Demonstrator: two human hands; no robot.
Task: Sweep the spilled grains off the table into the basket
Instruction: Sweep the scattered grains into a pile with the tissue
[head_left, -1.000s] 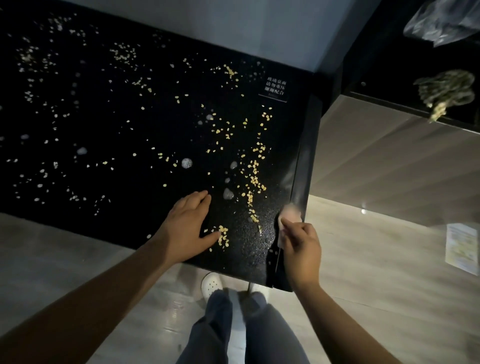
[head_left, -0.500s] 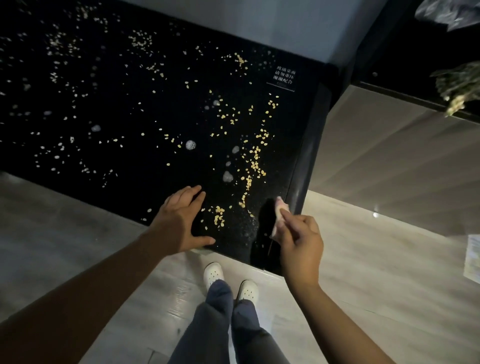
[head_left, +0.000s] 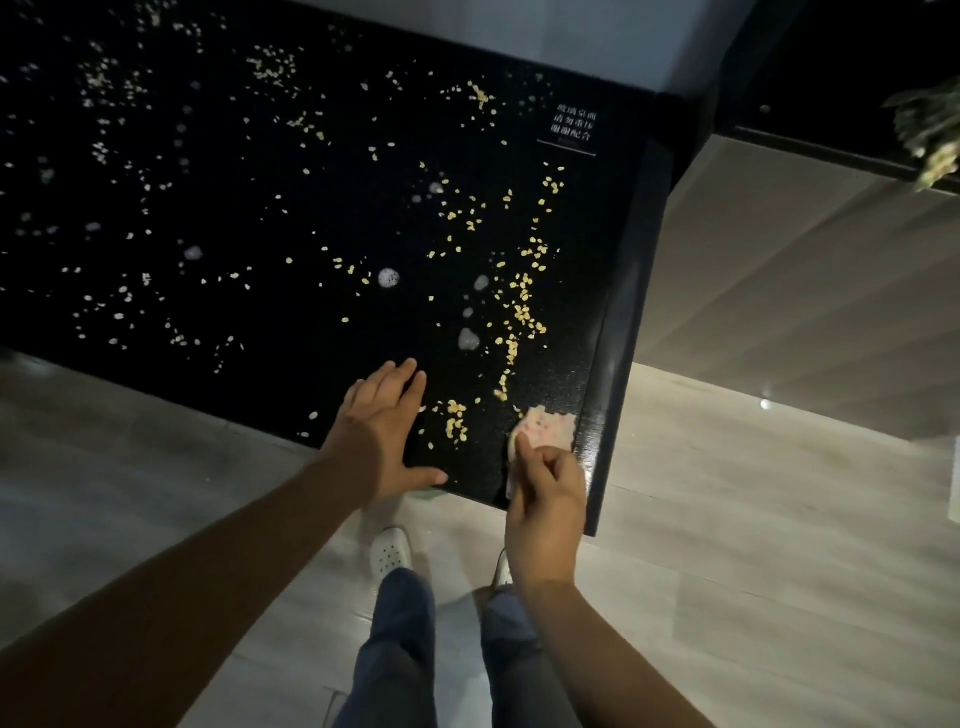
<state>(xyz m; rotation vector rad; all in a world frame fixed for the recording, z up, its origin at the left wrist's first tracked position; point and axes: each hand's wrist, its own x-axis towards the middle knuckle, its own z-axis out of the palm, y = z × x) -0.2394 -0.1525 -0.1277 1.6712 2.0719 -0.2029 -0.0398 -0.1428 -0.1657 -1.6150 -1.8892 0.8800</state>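
Yellow grains (head_left: 517, 312) lie scattered over a glossy black table (head_left: 270, 218), thickest in a trail near its right edge. A small clump of grains (head_left: 456, 421) sits near the front edge between my hands. My left hand (head_left: 384, 436) rests flat on the table's front edge, fingers spread, holding nothing. My right hand (head_left: 545, 493) pinches a pale patterned cloth (head_left: 543, 428) and presses it flat on the table's front right corner, just right of the clump. No basket is in view.
White printed text (head_left: 574, 127) marks the table's far right corner. A light wooden cabinet (head_left: 779, 286) stands to the right, with a plant (head_left: 932, 135) above it. My legs and white shoes (head_left: 389, 551) are on the pale wooden floor below the front edge.
The cloth was held upright at the table's right edge; now it lies spread flat on the front corner. My left hand has slid back toward the front edge, away from the grain clump.
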